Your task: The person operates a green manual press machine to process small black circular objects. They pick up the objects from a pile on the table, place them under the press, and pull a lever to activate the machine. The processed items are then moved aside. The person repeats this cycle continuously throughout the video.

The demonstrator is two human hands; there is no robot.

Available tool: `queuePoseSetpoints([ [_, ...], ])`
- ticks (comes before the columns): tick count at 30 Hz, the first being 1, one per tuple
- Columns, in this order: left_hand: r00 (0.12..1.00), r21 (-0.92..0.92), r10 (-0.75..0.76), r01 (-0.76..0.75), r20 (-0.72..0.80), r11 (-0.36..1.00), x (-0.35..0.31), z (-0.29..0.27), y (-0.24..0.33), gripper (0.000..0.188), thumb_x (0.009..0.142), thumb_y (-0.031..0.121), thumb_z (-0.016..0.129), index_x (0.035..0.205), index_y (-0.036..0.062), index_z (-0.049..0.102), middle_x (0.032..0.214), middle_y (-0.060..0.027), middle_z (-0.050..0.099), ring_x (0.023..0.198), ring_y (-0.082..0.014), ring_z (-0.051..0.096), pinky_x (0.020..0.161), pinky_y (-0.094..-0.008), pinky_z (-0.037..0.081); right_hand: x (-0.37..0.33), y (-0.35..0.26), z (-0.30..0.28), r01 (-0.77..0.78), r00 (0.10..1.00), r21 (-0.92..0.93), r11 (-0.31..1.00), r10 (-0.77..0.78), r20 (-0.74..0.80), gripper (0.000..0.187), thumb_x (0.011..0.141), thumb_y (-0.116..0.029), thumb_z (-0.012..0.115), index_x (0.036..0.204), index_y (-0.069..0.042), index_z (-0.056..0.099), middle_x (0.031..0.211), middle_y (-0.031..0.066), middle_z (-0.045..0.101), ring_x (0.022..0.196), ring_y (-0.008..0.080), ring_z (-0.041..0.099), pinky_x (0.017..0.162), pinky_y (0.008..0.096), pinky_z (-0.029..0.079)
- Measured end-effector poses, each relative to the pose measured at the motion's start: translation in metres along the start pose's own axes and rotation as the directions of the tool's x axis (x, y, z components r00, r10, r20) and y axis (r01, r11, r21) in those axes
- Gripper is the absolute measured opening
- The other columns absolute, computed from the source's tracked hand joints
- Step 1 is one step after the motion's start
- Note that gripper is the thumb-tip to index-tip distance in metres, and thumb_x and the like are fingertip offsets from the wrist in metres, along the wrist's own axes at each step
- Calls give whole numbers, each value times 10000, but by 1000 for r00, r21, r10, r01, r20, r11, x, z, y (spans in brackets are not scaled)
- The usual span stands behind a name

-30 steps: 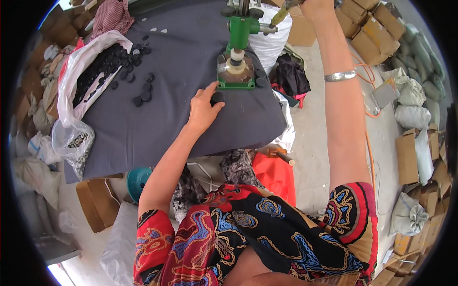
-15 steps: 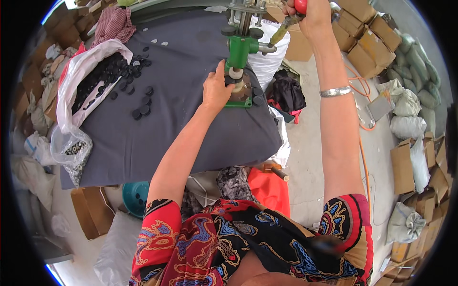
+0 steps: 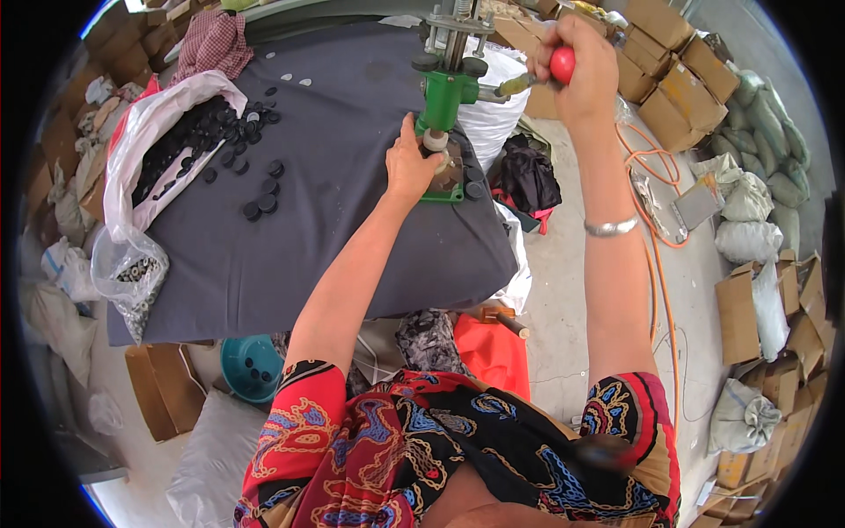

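A green hand press (image 3: 444, 97) stands at the right side of the dark-cloth table. My right hand (image 3: 583, 75) is closed around the red ball knob (image 3: 562, 63) of the press lever (image 3: 515, 85), raised to the right of the press body. My left hand (image 3: 410, 172) rests at the press base, forefinger and thumb spread beside the pale round die (image 3: 435, 141). Whether a small part lies under the die, hidden by the thumb, I cannot tell. Several black round caps (image 3: 474, 180) sit just right of the base.
On the table, a white bag (image 3: 119, 189) spills black caps (image 3: 253, 211); below it hangs a clear bag (image 3: 132, 277) of small metal rings. A teal basin (image 3: 246, 365) is on the floor. Orange hose (image 3: 656, 255), boxes (image 3: 678, 110) and sacks (image 3: 748, 242) lie to the right.
My right hand has brought the lever's red knob down, and the lever now lies closer to level. My left hand stays by the die. The whole view has shifted slightly.
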State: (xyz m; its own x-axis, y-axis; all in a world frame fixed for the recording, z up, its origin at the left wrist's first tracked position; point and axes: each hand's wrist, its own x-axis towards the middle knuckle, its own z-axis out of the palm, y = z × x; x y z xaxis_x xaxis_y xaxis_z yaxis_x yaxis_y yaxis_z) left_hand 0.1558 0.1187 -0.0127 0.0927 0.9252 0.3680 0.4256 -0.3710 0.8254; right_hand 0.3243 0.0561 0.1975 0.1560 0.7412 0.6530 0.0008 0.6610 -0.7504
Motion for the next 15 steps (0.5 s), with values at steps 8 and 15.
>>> queuePoseSetpoints([
  [8,967,144,247,-236,-58,961,-28,-42,-24,821,718,82,757,1428,25,348,1215,-162,634,1111,-353,576,951,-418,452,-153,70,-5,481,876,-194,855,-459,150,164,803,-64,539,652,-30,484,621,55,511,608,205,512,766,402,486],
  [15,890,679,371,-101,-265,727,-68,-156,-75,352,754,94,671,1102,67,634,1156,-100,642,1081,-292,562,868,-448,424,-133,50,-11,309,935,-269,912,-239,264,154,855,-49,541,713,-4,502,651,48,525,608,153,495,656,311,450],
])
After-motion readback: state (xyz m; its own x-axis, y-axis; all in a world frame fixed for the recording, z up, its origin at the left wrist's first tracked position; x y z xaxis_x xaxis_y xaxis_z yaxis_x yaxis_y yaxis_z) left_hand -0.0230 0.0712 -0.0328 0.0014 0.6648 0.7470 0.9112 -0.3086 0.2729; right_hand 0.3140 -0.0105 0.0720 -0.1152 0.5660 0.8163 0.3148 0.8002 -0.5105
